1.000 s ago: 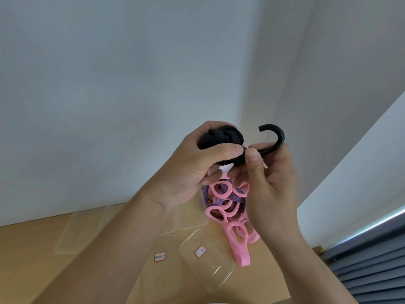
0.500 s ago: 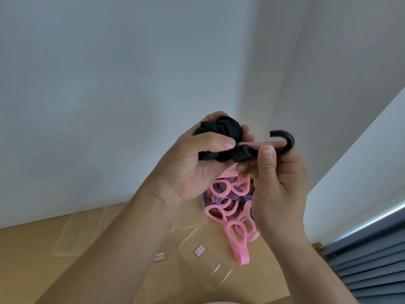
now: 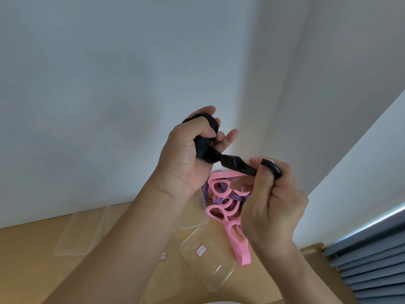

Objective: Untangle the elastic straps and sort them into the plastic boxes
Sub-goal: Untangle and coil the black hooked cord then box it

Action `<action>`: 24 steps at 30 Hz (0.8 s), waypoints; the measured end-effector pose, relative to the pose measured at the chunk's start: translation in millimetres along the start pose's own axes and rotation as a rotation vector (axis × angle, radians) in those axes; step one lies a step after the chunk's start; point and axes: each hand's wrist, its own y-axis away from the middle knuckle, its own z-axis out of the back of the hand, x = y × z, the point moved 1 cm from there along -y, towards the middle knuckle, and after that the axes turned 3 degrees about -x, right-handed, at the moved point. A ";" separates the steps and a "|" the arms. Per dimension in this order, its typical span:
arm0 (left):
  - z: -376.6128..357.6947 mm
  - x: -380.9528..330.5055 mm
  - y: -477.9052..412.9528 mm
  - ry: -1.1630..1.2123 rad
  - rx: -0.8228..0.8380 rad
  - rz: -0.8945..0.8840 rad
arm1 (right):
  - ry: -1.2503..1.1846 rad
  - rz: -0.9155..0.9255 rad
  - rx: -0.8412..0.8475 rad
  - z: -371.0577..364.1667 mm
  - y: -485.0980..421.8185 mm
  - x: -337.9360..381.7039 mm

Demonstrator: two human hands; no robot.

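— Where is the black elastic strap (image 3: 208,153)?

— Up in the air between both hands, well above the worktop (image 3: 26,260). The left hand (image 3: 186,154) has its fingers curled round the bunched part of it, thumb pressed over the top.

— And the other end?

— A short black stem runs down and to the right from the bundle to the plastic hook (image 3: 276,170). The right hand (image 3: 274,200) pinches that stem between thumb and fingers, with the hook curving over the thumb tip. The hands are close together, joined only by the strap.

— The rest of the straps?

— A tangle of pink straps (image 3: 219,189) with a purple strap (image 3: 232,197) woven through lies on the worktop below the hands. One pink loop (image 3: 240,249) trails toward the near edge.

— The boxes?

— A clear plastic box (image 3: 219,273) with a red-edged label (image 3: 201,250) sits just beside that pink loop. Another clear box (image 3: 192,218) touches the tangle; whether any strap lies inside it, I cannot tell. A third clear piece (image 3: 81,233) lies farther left.
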 end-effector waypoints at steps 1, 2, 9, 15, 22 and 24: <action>2.9 0.2 -0.2 -0.039 -0.002 -0.008 | 0.020 0.005 -0.012 2.9 -0.4 -3.8; 6.1 -0.7 -0.4 -0.078 -0.006 -0.017 | 0.042 0.010 -0.017 6.1 -2.0 -6.9; 28.8 -7.2 -0.6 -0.892 -0.052 -0.397 | 0.033 -0.242 0.131 23.8 -19.5 -9.4; 31.6 12.2 12.3 -1.515 0.288 -0.439 | -0.217 -0.522 0.529 36.3 -53.6 -13.1; 8.7 -6.3 7.7 -1.629 0.401 -0.385 | -0.285 -0.269 0.541 14.8 -70.7 -5.9; 6.4 -8.8 7.6 -1.620 0.426 -0.359 | -0.259 -0.234 0.515 8.0 -71.2 -9.3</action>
